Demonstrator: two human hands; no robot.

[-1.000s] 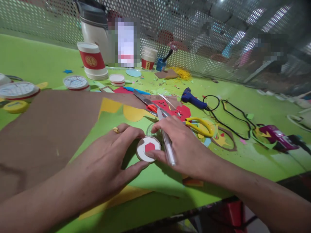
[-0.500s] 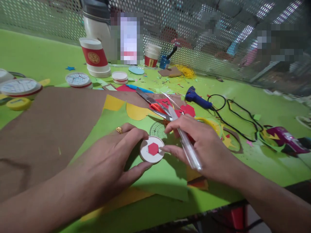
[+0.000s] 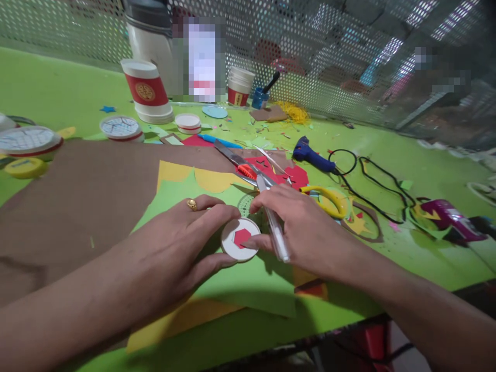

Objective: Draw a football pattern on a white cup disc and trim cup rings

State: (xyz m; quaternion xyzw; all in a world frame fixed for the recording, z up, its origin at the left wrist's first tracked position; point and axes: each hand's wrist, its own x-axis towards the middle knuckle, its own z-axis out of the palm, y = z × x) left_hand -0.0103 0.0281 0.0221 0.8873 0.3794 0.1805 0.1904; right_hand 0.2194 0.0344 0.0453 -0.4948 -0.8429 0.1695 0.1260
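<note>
The right hand [image 3: 306, 232], a clear pen [image 3: 274, 227] gripped between its fingers, has slid one fingertip from the rim onto the red hexagon [image 3: 239, 236], pressing it down; the left hand [image 3: 174, 253] pinches the white disc [image 3: 232, 249] by its edge, flat on the green sheet [image 3: 248, 281] near the worktop's front.

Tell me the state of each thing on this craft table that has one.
white disc, flat on green paper, red hexagon on top.
left hand, pinching the white disc at its rim.
right hand, closed around the pen, fingertip on the red hexagon.
pen, held, tilted.
yellow scissors, lying unheld.
red paper cup, upside down.
blue glue gun, lying on its side.
</note>
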